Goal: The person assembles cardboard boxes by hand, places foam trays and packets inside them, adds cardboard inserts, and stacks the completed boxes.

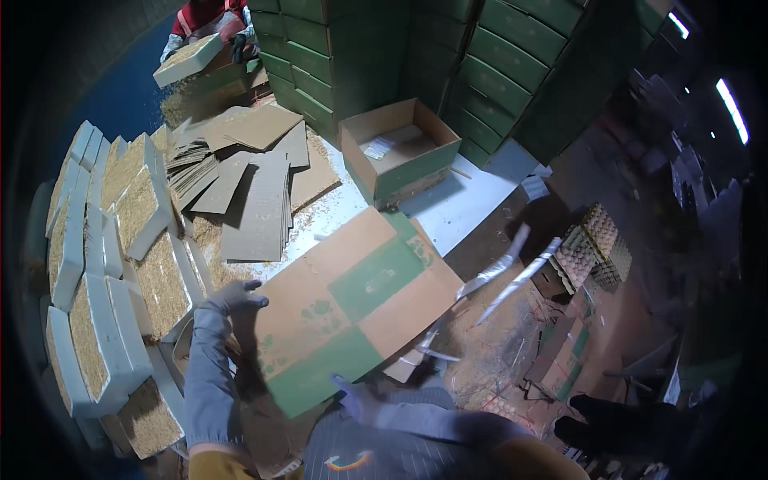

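A flattened cardboard carton (376,276), brown with green printed panels, lies slanted in front of me. My left hand (232,299), in a grey glove, is at the carton's left edge with thumb and forefinger apart, the fingertips beside or just touching it. At the near edge, my gloved right hand (358,400) grips the carton, a finger over its top face and the rest hidden. Beyond the carton, an open box (412,180) with green sides stands on the white tabletop (464,210); a small paper lies inside it.
Flat cardboard sheets (256,200) lie piled beyond my left hand. White foam trays (148,204) filled with sawdust-like material are stacked at left. Green cartons (512,64) tower at the back. Egg trays (588,252) stand right. Another person (212,28) holds a foam tray far left.
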Tool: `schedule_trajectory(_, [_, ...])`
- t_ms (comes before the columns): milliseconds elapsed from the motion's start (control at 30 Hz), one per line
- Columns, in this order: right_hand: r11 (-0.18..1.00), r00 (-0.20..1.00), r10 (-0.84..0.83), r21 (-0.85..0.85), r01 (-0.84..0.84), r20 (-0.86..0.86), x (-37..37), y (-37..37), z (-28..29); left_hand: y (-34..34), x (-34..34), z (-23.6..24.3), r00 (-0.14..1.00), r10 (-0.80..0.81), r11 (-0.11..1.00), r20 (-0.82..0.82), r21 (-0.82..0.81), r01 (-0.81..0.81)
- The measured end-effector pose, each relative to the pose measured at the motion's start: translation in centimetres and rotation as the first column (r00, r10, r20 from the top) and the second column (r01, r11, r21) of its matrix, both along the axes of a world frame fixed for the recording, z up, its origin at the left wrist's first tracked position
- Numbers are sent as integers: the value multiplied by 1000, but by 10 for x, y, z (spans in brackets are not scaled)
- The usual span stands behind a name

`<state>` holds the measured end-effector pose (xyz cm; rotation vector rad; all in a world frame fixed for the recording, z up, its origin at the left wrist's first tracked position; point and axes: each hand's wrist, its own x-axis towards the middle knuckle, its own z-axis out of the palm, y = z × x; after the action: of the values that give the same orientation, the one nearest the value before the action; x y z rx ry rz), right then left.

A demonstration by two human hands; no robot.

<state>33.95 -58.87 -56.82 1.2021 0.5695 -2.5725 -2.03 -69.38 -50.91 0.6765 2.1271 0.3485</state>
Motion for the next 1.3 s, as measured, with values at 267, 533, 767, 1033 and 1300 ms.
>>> schedule_trajectory(267, [534,366,838,478,-697,-404,-33,86,-25,34,139,38,687,51,920,-724,302,250])
schedule_trajectory(533, [243,912,403,952,-188,77,-30,300,86,29,246,-15,530,-118,979,-840,-9,204])
schedule_trajectory(767, [483,639,769,665,-570,-10,-108,322,63,46,244,-2,653,68,986,-755,150,71])
schedule_trajectory(1033, [609,668,743,465,-642,-51,-149,312,89,69,251,34,646,225,971,-729,223,-86])
schedule_trajectory(1300, [714,701,639,584,-386,-318,-240,313,224,63,293,20,728,-23,952,-685,208,226])
